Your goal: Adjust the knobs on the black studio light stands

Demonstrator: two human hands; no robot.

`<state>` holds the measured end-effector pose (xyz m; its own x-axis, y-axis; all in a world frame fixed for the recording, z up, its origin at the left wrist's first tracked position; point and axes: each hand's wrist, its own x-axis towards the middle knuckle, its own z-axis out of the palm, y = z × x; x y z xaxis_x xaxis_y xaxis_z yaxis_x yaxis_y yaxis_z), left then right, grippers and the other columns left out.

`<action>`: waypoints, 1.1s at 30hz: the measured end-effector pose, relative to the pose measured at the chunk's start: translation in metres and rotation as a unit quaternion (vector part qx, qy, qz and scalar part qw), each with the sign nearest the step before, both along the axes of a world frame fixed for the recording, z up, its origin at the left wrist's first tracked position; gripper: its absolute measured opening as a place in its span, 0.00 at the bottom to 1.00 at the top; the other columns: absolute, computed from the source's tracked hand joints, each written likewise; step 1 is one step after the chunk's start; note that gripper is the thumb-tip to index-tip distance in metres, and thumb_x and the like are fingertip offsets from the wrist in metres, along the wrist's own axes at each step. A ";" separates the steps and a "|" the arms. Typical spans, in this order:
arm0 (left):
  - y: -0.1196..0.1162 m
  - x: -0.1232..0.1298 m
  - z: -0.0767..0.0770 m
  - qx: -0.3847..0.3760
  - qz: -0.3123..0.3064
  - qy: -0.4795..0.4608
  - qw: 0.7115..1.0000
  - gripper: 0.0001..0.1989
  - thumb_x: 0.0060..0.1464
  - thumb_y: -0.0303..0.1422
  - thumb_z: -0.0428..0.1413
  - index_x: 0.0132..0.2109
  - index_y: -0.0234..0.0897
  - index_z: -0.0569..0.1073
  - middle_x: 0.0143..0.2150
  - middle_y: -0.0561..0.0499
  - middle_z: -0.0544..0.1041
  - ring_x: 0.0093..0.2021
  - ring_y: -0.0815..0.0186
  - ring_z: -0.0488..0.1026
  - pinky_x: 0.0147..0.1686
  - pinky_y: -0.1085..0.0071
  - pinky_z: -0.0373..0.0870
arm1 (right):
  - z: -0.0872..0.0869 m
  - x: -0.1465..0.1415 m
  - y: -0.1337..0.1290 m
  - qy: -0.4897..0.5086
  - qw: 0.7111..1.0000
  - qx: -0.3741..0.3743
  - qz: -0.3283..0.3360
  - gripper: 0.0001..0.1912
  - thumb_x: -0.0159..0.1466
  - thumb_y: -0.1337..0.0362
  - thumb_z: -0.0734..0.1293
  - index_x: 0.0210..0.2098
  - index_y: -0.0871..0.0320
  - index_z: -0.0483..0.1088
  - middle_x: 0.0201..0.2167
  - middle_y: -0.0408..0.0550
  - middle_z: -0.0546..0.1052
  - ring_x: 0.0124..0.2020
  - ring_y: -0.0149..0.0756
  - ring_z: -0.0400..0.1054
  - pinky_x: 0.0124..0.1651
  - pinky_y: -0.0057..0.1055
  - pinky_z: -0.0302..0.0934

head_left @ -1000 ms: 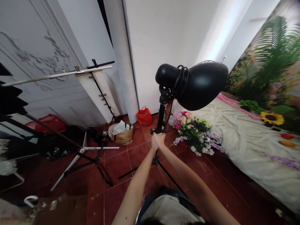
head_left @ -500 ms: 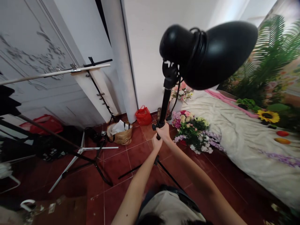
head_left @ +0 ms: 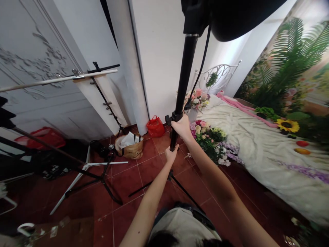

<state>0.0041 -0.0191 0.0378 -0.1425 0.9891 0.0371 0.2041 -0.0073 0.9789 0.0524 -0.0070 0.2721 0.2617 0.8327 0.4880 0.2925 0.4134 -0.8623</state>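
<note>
Lengthwise, the black stand (head_left: 185, 72) runs from its spread legs (head_left: 186, 192) up through both our grips to the lamp (head_left: 239, 17); our right hand (head_left: 183, 127) wraps it by the collar (head_left: 177, 116), nearer the lamp than our left hand (head_left: 170, 155), closed round the stand beneath.

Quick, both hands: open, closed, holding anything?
Left hand: closed around the black stand's pole, the lower of the two.
Right hand: closed on the same pole higher up, at the clamp collar.
</note>
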 end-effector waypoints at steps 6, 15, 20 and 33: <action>-0.003 0.005 0.004 -0.026 0.065 0.150 0.986 0.20 0.51 0.46 0.51 0.32 0.34 0.78 0.29 0.41 0.79 0.33 0.58 0.76 0.31 0.71 0.66 | 0.002 0.004 0.004 -0.009 1.000 0.007 -0.001 0.09 0.47 0.65 0.64 0.28 0.59 0.62 0.23 0.42 0.69 0.27 0.31 0.64 0.32 0.27 0.60; -0.001 0.007 0.000 -0.039 0.081 0.246 0.965 0.20 0.50 0.45 0.50 0.35 0.34 0.79 0.31 0.36 0.79 0.34 0.55 0.76 0.32 0.70 0.66 | 0.006 0.007 0.001 -0.011 1.000 0.001 0.010 0.07 0.45 0.68 0.62 0.25 0.59 0.63 0.23 0.42 0.69 0.27 0.32 0.65 0.34 0.28 0.61; 0.000 0.009 -0.004 -0.035 0.096 0.248 0.963 0.17 0.48 0.42 0.52 0.34 0.34 0.79 0.31 0.37 0.78 0.34 0.55 0.76 0.33 0.69 0.66 | 0.005 0.014 0.005 -0.039 0.999 -0.012 0.032 0.09 0.47 0.67 0.65 0.30 0.60 0.64 0.24 0.42 0.69 0.29 0.34 0.67 0.35 0.30 0.63; -0.003 0.011 -0.002 -0.020 0.099 0.241 0.965 0.16 0.49 0.41 0.51 0.32 0.34 0.78 0.29 0.40 0.79 0.31 0.59 0.76 0.29 0.72 0.64 | -0.206 0.091 -0.080 -0.253 0.955 -0.092 0.122 0.22 0.68 0.58 0.51 0.60 0.56 0.57 0.58 0.54 0.65 0.60 0.38 0.57 0.61 0.42 0.52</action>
